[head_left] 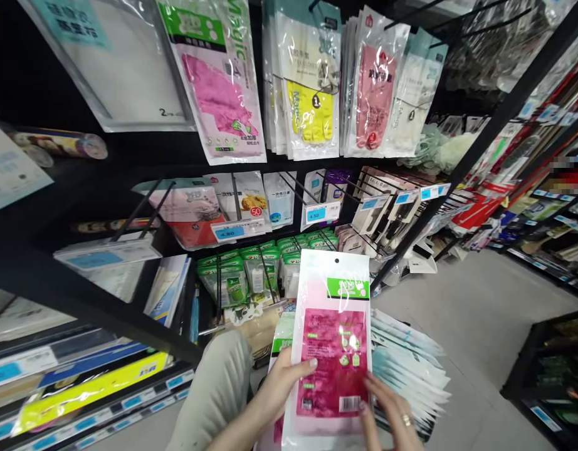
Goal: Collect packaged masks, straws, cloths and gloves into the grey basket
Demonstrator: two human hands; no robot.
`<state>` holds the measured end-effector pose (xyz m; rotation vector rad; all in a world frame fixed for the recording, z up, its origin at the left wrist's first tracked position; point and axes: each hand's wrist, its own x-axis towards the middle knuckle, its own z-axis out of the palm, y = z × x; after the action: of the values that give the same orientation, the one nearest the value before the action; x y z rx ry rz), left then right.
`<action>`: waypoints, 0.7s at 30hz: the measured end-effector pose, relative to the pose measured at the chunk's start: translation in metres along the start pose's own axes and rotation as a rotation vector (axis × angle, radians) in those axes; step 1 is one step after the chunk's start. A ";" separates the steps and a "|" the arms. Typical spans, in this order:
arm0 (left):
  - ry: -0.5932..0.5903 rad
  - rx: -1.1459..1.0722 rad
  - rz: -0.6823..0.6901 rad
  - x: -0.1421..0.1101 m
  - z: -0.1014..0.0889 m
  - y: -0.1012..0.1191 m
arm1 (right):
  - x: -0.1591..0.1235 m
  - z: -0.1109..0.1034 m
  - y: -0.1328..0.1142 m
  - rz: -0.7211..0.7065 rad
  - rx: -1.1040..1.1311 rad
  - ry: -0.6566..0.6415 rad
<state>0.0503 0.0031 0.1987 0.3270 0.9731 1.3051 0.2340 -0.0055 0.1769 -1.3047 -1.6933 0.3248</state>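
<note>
A flat glove packet (333,351), white at the top with a magenta lower part, a green label and a barcode, faces me upright. My left hand (284,385) grips its left edge, thumb across the front. At the lower right edge, my right hand (390,410), with a ring on one finger, touches the packet with fingers stretched and apart. Behind my left hand, partly covered, is another packet with a green label (283,338). A fanned stack of white and teal packets (409,369) lies beyond my right hand.
Packaged gloves (312,106) hang from hooks on a black rack in front. Lower hooks carry green-topped packs (261,269) and price tags (323,213). My knee (218,376) is at the lower left. A slanted black post (477,125) and grey floor (481,319) lie right.
</note>
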 end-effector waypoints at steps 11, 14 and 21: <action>0.025 -0.002 -0.073 -0.004 -0.010 -0.002 | 0.000 0.006 0.008 0.833 0.806 -0.291; 0.052 -0.002 -0.089 -0.003 -0.012 -0.002 | -0.003 0.005 0.005 0.881 0.810 -0.264; 0.015 -0.011 -0.087 -0.002 -0.014 -0.006 | -0.002 0.001 0.004 0.882 0.786 -0.265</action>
<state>0.0441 -0.0045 0.1873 0.2638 0.9814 1.2351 0.2354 -0.0052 0.1725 -1.3252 -0.8869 1.5520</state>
